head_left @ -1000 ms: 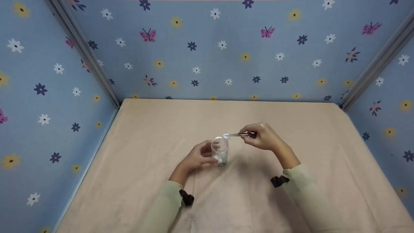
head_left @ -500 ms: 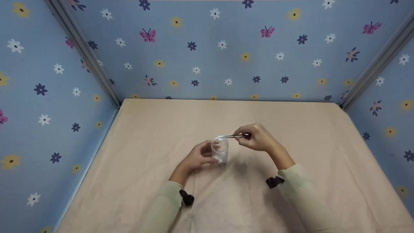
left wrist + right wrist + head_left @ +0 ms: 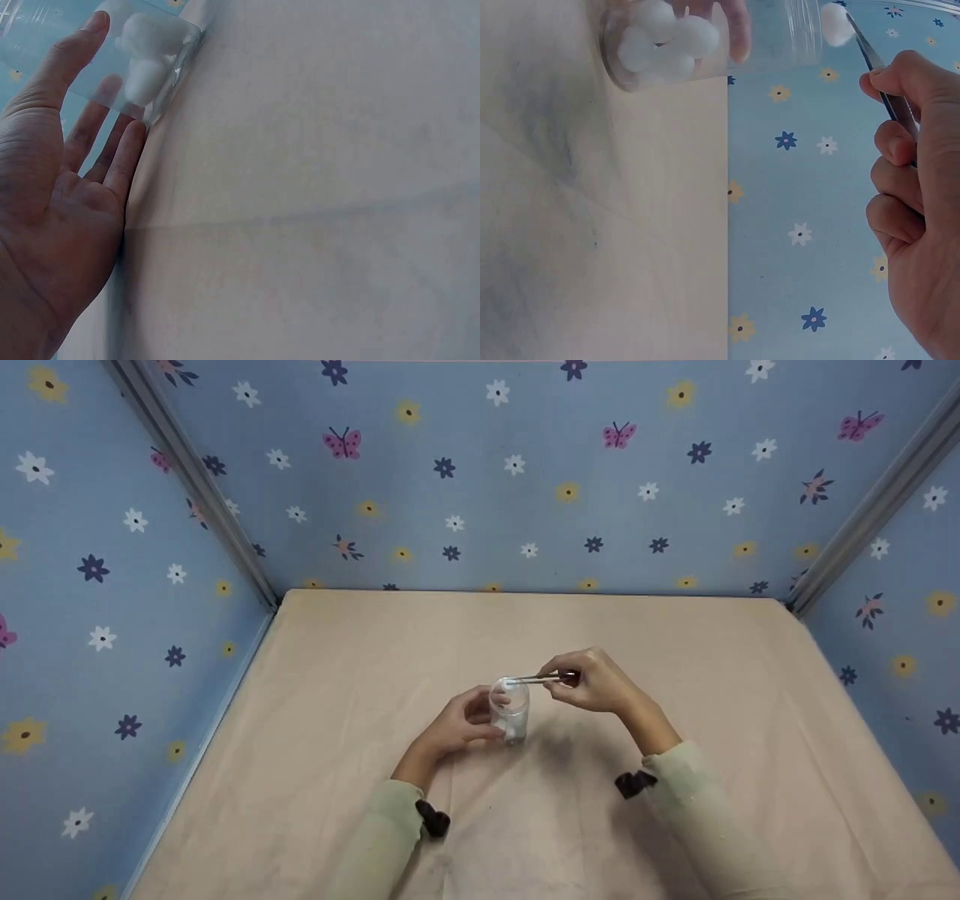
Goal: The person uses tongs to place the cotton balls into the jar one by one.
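Observation:
A clear jar [image 3: 517,718] stands upright on the cloth with its mouth up. My left hand [image 3: 452,727] holds it from the left, thumb on the near side and fingers round the far side. Several white cotton balls [image 3: 664,46] lie at the bottom of the jar. Metal tweezers [image 3: 872,61] are pinched between the thumb and fingers of my right hand [image 3: 598,682]. Their tips grip one more cotton ball [image 3: 835,24] right at the jar's mouth. In the left wrist view the jar's upper part runs out of the frame.
A pale peach cloth [image 3: 360,652] with faint creases covers the table. Blue flowered panels [image 3: 525,480] rise behind it and on both sides, with grey posts [image 3: 202,480] at the corners. Each sleeve cuff has a small black camera [image 3: 433,818] by it.
My right hand has moved left and slightly down, bringing the tweezers and cotton ball from beside the rim to over the jar's mouth. The left hand and jar have stayed put.

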Demonstrator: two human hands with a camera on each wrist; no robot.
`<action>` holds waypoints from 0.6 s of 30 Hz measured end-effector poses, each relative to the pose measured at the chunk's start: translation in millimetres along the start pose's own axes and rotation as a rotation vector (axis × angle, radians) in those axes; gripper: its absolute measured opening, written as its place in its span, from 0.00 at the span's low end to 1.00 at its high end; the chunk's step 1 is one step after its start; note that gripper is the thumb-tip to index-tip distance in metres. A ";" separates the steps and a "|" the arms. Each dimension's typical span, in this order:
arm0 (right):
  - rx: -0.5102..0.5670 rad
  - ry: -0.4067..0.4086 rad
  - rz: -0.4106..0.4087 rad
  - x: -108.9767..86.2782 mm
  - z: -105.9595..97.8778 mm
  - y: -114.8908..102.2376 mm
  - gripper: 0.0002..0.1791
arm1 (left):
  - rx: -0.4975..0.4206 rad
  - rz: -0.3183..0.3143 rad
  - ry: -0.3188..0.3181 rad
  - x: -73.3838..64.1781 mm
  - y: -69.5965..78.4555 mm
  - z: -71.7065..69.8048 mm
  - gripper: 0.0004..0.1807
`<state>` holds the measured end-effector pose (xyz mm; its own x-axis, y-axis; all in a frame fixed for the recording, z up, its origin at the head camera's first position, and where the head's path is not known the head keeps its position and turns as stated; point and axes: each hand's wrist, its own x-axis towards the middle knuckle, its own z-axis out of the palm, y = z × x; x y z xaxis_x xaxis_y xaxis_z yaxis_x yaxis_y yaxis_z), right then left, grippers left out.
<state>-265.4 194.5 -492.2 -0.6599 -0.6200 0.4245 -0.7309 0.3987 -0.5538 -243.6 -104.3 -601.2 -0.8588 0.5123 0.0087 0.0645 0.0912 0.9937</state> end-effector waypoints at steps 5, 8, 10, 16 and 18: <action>0.013 -0.007 0.015 -0.6 0.2 -0.6 0.08 | 0.007 -0.010 0.014 -0.4 0.4 0.3 0.38; 0.018 -0.009 0.031 -1.3 -0.2 -2.3 0.08 | 0.012 -0.010 0.019 -0.2 0.2 0.2 0.39; 0.018 -0.007 0.038 -1.4 -0.5 -2.6 0.08 | 0.012 -0.007 0.017 -0.5 0.3 0.1 0.39; 0.019 -0.002 0.037 -1.4 -1.1 -2.1 0.08 | 0.002 -0.001 0.014 -1.0 0.4 0.6 0.39; 0.017 0.000 0.040 -1.9 -1.3 -1.6 0.08 | -0.001 -0.001 0.016 -0.8 -0.3 0.8 0.39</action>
<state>-263.3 196.0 -491.2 -0.6884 -0.6039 0.4017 -0.7010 0.4115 -0.5825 -242.6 -104.1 -601.6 -0.8666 0.4988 0.0093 0.0633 0.0913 0.9938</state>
